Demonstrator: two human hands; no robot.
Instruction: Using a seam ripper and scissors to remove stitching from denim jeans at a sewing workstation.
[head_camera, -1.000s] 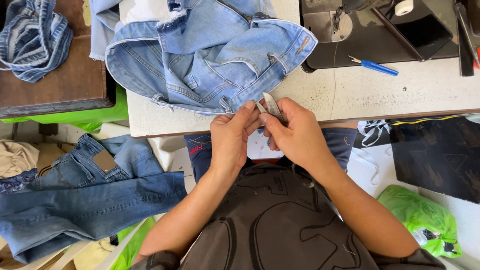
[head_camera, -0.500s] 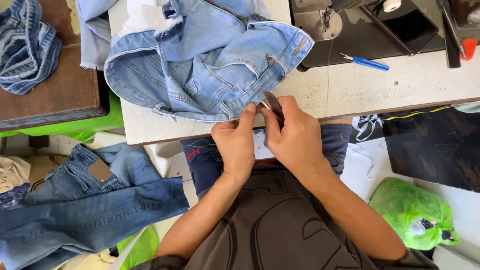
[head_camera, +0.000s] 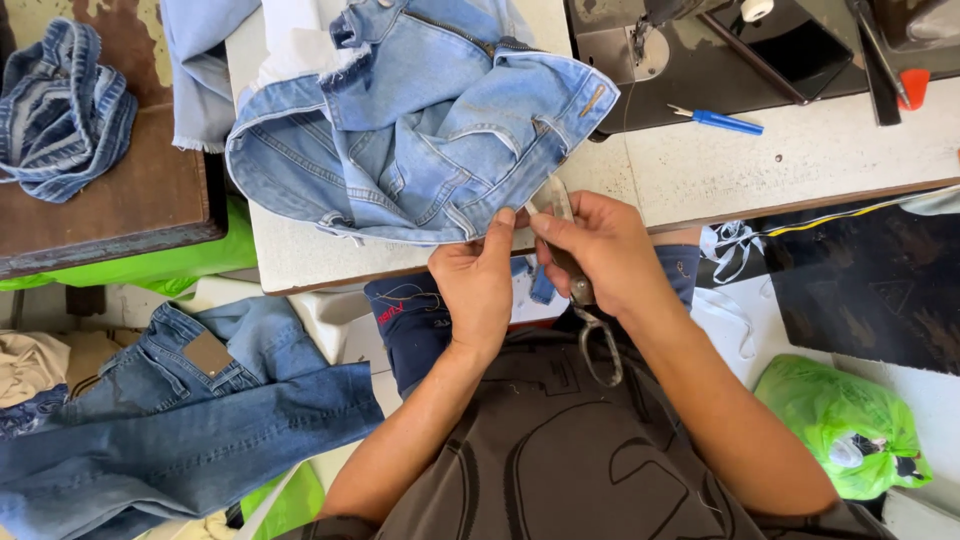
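Observation:
A pair of light blue jeans (head_camera: 420, 130) lies bunched on the white sewing table (head_camera: 760, 170), waistband toward me. My left hand (head_camera: 480, 280) pinches the near edge of the denim at the table's front edge. My right hand (head_camera: 600, 250) grips metal scissors (head_camera: 570, 270); the blades point up at the waistband beside my left fingertips, and the loop handle hangs down below my palm. Both hands touch at the fingertips.
A black sewing machine (head_camera: 720, 50) stands at the back right, with a blue seam ripper (head_camera: 715, 120) beside it. Darker jeans (head_camera: 170, 410) lie on the floor at left, striped denim (head_camera: 60, 110) on a brown table, a green bag (head_camera: 850, 430) at right.
The view has shifted slightly. My hands stay together at the jeans' edge; the scissors now show more fully, with the handle hanging below my right hand.

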